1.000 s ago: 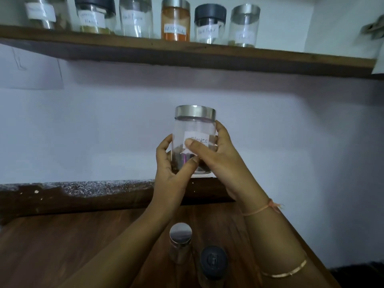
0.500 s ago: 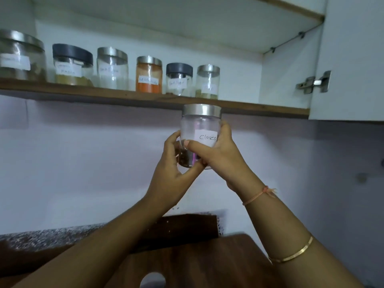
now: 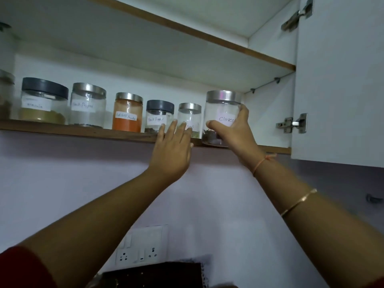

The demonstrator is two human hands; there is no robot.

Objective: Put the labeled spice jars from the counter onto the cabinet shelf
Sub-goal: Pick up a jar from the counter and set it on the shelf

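Note:
A clear glass jar labelled "Cloves" (image 3: 222,113), with a steel lid and dark cloves at its bottom, rests on the front edge of the wooden cabinet shelf (image 3: 83,130) at the right end of the row. My right hand (image 3: 234,136) grips it from the front and right side. My left hand (image 3: 173,146) is flat with fingers apart, its fingertips in front of a small steel-lidded jar (image 3: 190,113) and a black-lidded "Black Pepper" jar (image 3: 159,115); it holds nothing.
Further left on the shelf stand an orange powder jar (image 3: 127,113), a steel-lidded pepper jar (image 3: 88,104) and a black-lidded jar (image 3: 43,100). The open cabinet door (image 3: 340,80) with hinges hangs on the right. A wall socket plate (image 3: 143,246) sits below.
The cloves jar went up and right from mid-air onto the shelf edge. My left hand let go of it and spread flat beside it. The view tilted upward.

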